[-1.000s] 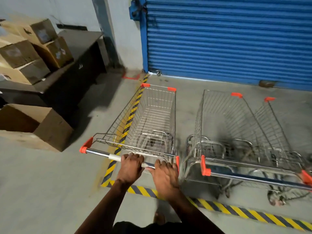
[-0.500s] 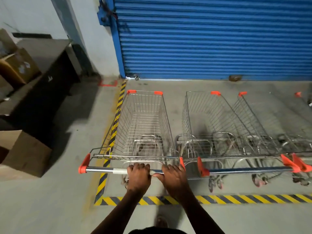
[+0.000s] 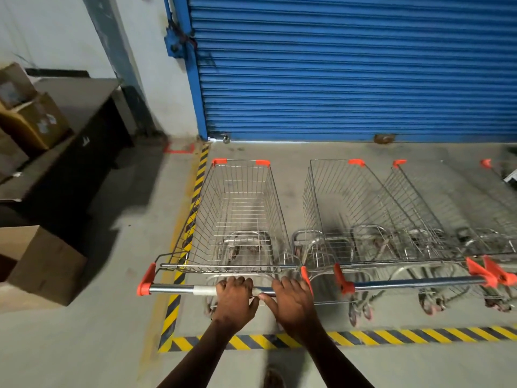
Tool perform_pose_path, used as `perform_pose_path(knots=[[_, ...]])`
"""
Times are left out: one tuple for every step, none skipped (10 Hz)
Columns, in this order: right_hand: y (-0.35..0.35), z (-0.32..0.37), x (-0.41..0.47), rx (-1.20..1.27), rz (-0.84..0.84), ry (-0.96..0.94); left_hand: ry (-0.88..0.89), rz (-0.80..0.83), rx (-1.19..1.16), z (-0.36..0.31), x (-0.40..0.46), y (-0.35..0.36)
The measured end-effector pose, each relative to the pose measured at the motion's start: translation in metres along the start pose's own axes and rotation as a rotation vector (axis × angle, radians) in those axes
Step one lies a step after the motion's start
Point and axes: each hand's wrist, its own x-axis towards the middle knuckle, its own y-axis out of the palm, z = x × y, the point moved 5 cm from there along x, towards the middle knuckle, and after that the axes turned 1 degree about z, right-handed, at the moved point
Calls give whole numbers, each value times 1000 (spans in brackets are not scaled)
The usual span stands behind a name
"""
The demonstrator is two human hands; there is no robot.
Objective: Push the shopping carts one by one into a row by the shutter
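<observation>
While the blue shutter (image 3: 355, 68) is filling the far wall straight ahead, where a second ago it was sitting off to the right at a slant, the whole scene is reading as squared up: the cart being pushed (image 3: 237, 217) is now pointing nose-on at the shutter rather than angling toward the corner. It is standing at the left end of the row, its basket just inside the yellow-and-black floor stripe (image 3: 193, 208), which is running along its left side and turning across the floor behind its wheels. Its handle bar (image 3: 179, 289) is lying nearly in line with the handles of the neighbouring carts (image 3: 363, 214) to its right, and the orange end caps of the two nearest handles are sitting just beside each other, so the gap seen a moment earlier is looking closed. To the left, the cardboard boxes (image 3: 42, 264) and the dark bench (image 3: 78, 152) are sliding toward the frame edge, well apart from the cart. The left hand (image 3: 234, 298) is curling over the bar near its middle, and the right hand (image 3: 291, 302) is gripping it just beside, close to the right end cap. My judgement is that this cart is all but parked, needing at most a small nudge forward before both hands are letting go for the next one.
</observation>
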Motion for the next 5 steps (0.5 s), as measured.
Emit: perform_pose_path(knots=[[-1,4,0,-3,69,-1,13,-12,-34,3,-3,-2],[-4,8,0,-12,101,6,18,-26,-60,6,-4,-2],[-6,16,0,-20,133,17,25,8,-145,8,-10,-8],[0,20,4,-26,172,29,114,97,-172,2,-7,-27],[-19,17,38,-45,31,7,201,-18,-236,-10,6,-90]])
